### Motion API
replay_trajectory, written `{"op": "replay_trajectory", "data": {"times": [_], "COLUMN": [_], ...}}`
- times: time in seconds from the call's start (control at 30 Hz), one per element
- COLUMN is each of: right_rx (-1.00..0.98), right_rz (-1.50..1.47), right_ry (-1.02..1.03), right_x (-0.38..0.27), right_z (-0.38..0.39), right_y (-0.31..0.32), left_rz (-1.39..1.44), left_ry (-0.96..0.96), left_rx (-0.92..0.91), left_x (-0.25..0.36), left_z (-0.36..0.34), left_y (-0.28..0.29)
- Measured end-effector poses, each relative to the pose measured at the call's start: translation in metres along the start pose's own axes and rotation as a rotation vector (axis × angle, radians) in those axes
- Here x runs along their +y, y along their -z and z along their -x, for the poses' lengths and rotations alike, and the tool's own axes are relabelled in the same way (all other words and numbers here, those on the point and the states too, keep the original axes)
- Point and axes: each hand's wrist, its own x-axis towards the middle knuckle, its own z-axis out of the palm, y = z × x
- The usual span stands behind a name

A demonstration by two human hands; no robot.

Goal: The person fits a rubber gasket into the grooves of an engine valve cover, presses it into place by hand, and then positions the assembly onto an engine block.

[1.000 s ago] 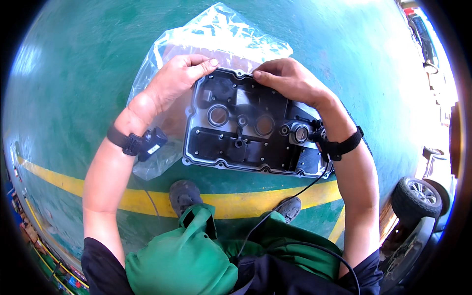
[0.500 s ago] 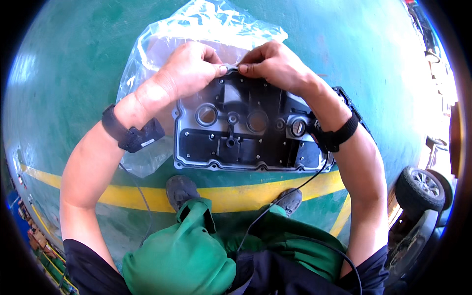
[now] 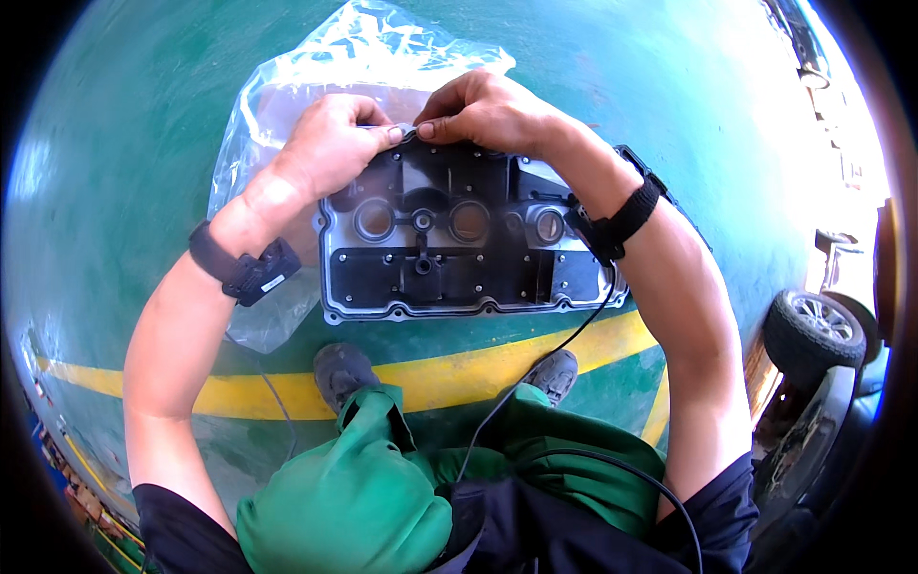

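Plastic bag (image 3: 330, 67) lies behind the black cover (image 3: 459, 273), whose far rim (image 3: 410, 133) left grip (image 3: 337, 137) and right grip (image 3: 492, 113) both pinch.

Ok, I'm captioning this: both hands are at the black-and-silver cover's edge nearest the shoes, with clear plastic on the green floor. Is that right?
Not quite: the left hand and right hand are at the edge of the cover farthest from the shoes, as the head view shows. The clear plastic on the green floor stands.
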Motion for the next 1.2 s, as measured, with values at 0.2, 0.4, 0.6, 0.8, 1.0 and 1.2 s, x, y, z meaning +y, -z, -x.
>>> {"op": "replay_trajectory", "data": {"times": [0.2,0.4,0.6,0.8,1.0,1.2], "right_rx": [-0.058,0.010,0.204,0.298,0.325,0.317], "right_rz": [-0.174,-0.108,0.428,0.574,0.616,0.609], "right_ry": [0.043,-0.028,0.039,0.067,0.065,0.030], "right_x": [0.035,0.064,0.092,0.088,0.083,0.080], "right_z": [0.015,0.049,0.092,0.106,0.102,0.103], "right_y": [0.014,0.030,0.022,0.022,0.015,0.015], "left_rz": [0.098,0.106,0.072,-0.337,-0.182,0.595], "left_ry": [0.007,-0.018,-0.140,-0.391,-0.373,0.250], "left_rx": [-0.011,-0.022,0.090,0.194,0.515,0.093], "left_x": [0.000,0.000,-0.018,-0.010,-0.021,-0.042], "left_z": [0.000,0.000,0.004,0.012,0.083,0.175], "left_y": [0.004,0.002,0.000,0.003,0.024,-0.013]}}
